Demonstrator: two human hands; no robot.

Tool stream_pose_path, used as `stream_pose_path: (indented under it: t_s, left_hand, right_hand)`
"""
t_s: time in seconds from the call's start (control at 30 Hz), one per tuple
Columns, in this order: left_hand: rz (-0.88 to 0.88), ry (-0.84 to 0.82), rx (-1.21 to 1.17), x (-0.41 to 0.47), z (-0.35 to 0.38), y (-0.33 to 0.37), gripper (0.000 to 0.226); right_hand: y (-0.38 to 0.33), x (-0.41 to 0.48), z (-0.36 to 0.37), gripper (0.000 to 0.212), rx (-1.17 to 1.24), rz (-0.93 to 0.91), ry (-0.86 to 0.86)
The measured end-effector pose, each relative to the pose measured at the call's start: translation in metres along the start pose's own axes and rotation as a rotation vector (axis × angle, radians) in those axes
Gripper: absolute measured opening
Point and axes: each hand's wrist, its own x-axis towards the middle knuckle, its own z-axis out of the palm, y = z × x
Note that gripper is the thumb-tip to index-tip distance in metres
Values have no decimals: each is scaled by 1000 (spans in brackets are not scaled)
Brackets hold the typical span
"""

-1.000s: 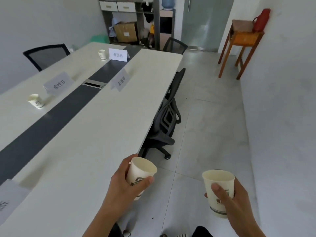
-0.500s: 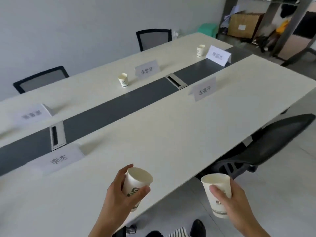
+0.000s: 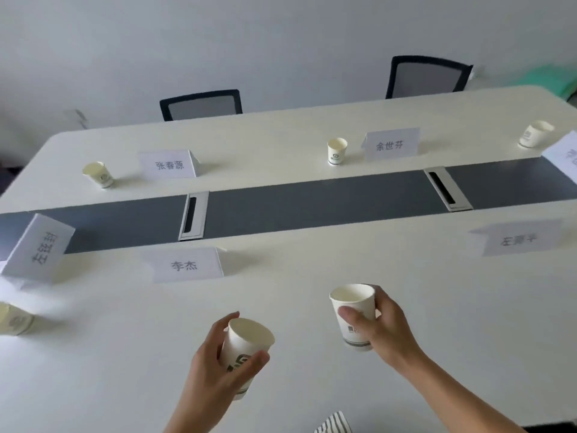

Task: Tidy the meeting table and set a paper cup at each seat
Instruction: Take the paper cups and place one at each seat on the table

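left hand (image 3: 215, 367): closed around a paper cup (image 3: 245, 354), tilted, held above the near side of the table (image 3: 437, 354)
right hand (image 3: 385, 326): wrapped on a second cup (image 3: 354, 317), upright, low over the table, contact unclear
done: three cups along the far side, one (image 3: 336, 150) beside a name card (image 3: 392, 144); another cup (image 3: 14, 320) at the near left
left: the two near cards, it seems, lack cups

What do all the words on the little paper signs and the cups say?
"张春源": far-left name card.
"余世芬": far-right name card.
"李杰": near name card.
Left-end name card: turned sideways, three characters, not surely readable.
Near-right name card: too blurred.
Right-edge name card: cut off.
Cups, like the far middle cup: a logo, its print too small to read.
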Motion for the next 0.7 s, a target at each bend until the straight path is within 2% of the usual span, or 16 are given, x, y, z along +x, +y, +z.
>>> stream_pose_path:
  t_s: [0.13, 0.4, 0.53, 0.7]
  left_hand:
    - [5, 27, -47, 50, -14, 5, 76]
    - [-128, 107, -97, 98, -67, -24, 75]
    - [-219, 193, -126, 109, -88, -45, 77]
    - [-296, 190, -128, 118, -94, -60, 79]
  right_hand:
    - [-33, 79, 48, 59, -90, -51, -128]
    - [-62, 215, 174, 75, -363, -125, -223]
    - [-49, 253, 217, 69, -486, -145, -261]
    - [-31, 264, 232, 68, -555, -139, -237]
